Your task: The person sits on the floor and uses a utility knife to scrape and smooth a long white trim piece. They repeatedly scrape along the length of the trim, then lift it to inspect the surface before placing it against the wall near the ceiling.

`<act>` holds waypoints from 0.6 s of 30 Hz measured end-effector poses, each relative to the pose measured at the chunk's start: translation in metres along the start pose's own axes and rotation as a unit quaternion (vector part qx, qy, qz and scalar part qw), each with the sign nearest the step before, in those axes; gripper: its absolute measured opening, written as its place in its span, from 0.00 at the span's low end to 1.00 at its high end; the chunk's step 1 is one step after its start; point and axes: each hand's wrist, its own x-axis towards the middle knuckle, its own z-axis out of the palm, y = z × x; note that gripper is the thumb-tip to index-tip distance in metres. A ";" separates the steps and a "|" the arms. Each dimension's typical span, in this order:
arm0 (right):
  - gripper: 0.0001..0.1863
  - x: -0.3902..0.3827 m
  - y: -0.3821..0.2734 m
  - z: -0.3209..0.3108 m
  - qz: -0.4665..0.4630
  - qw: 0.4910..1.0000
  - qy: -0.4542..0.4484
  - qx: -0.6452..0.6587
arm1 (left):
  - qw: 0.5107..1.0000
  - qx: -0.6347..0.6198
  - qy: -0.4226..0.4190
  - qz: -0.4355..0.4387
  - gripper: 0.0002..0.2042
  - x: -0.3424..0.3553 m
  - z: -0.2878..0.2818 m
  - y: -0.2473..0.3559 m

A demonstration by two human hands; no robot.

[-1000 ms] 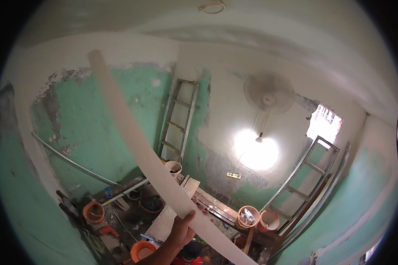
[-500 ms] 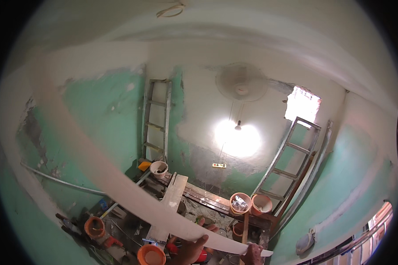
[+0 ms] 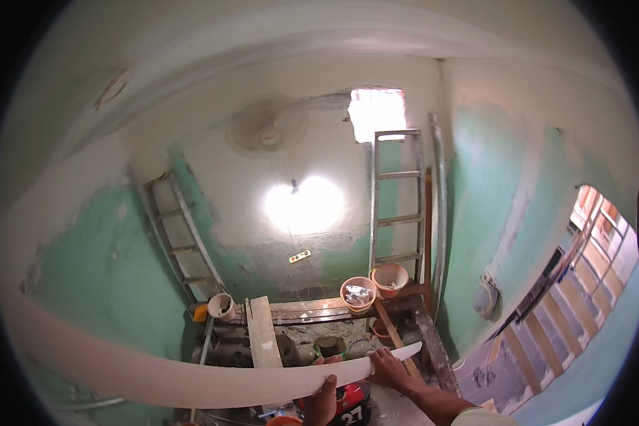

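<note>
A long, flat, pale strip (image 3: 255,383), bowed by the lens, crosses the lower view from the far left to a narrow end on the right. My left hand (image 3: 321,405) grips it from below near that end, thumb on the near face and fingertips showing over the upper edge. Closer to the tip, my right hand (image 3: 388,369) is closed over the strip from above. Its far left end fades toward the rim of the picture, so I cannot make it out. A red and black piece of clothing (image 3: 351,401) shows beneath the strip.
Ahead are a plank (image 3: 264,330), an orange bucket (image 3: 357,295) with silvery contents, another bucket (image 3: 390,280) and a pale pail (image 3: 221,305). Ladders lean at left (image 3: 181,238) and right (image 3: 397,195). A wall fan (image 3: 268,135) hangs above a bright lamp (image 3: 295,187).
The view has turned to the right, bringing more of the right wall and its opening in. The strip has swung from a steep diagonal to nearly level, with both hands still on it.
</note>
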 end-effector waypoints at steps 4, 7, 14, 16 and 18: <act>0.38 -0.011 0.012 0.006 0.029 0.999 0.018 -0.002 | 0.973 0.202 -0.107 0.009 0.29 0.008 0.029 0.042; 0.37 -0.018 0.016 0.003 0.035 0.998 0.044 0.000 | 0.975 0.138 -0.102 -0.139 0.31 0.007 0.008 0.050; 0.32 -0.030 0.028 0.001 0.019 0.995 0.087 -0.033 | 0.837 -0.197 -0.126 -0.496 0.36 0.039 -0.004 0.059; 0.31 -0.037 0.038 0.002 0.035 0.995 0.080 -0.053 | 0.822 -0.192 -0.139 -0.518 0.35 0.048 0.017 0.050; 0.31 -0.042 0.045 0.003 0.039 0.993 0.085 -0.073 | 0.816 -0.159 -0.133 -0.539 0.34 0.054 0.013 0.017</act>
